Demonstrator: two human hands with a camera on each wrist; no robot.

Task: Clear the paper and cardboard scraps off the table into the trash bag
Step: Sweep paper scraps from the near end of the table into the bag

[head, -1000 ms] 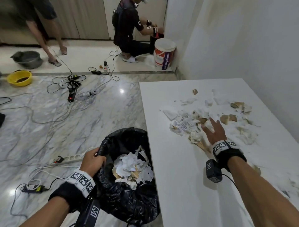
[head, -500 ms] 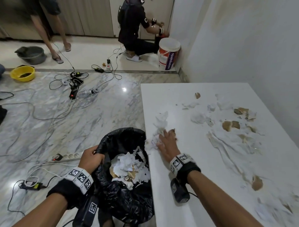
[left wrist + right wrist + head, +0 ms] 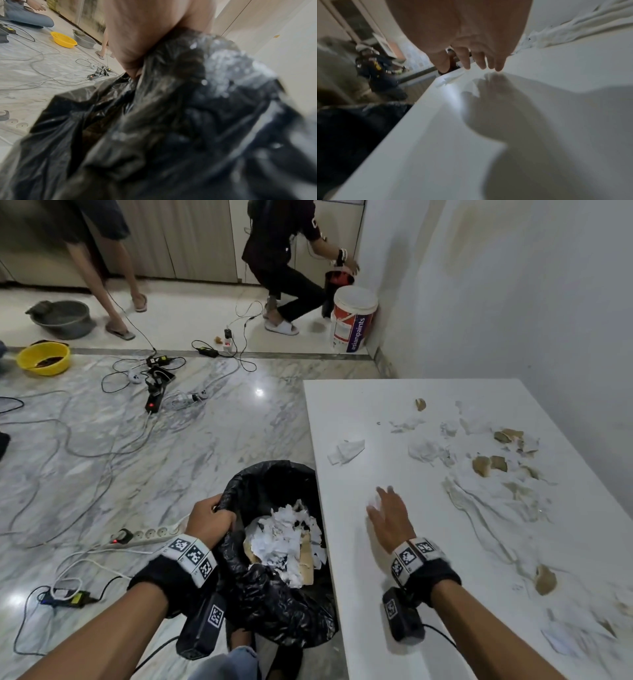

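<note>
The left hand [image 3: 209, 520] grips the rim of the crumpled black plastic trash bag [image 3: 274, 604] beside the white bench [image 3: 394, 628]; the right hand [image 3: 388, 517] hovers above it, fingers [image 3: 481, 60] spread and empty. Torn white paper and brown cardboard scraps [image 3: 486, 465] lie farther right; a hasty sweep could scatter them onto the marble floor [image 3: 171, 457], missing the bag

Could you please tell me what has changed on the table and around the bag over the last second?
The right hand swept a pile of scraps from the middle of the table to its left edge and over into the trash bag; it now hovers open back over the table. A white paper scrap was left near that edge. The left hand still grips the bag's rim, and the far cardboard scraps have not moved.
</note>
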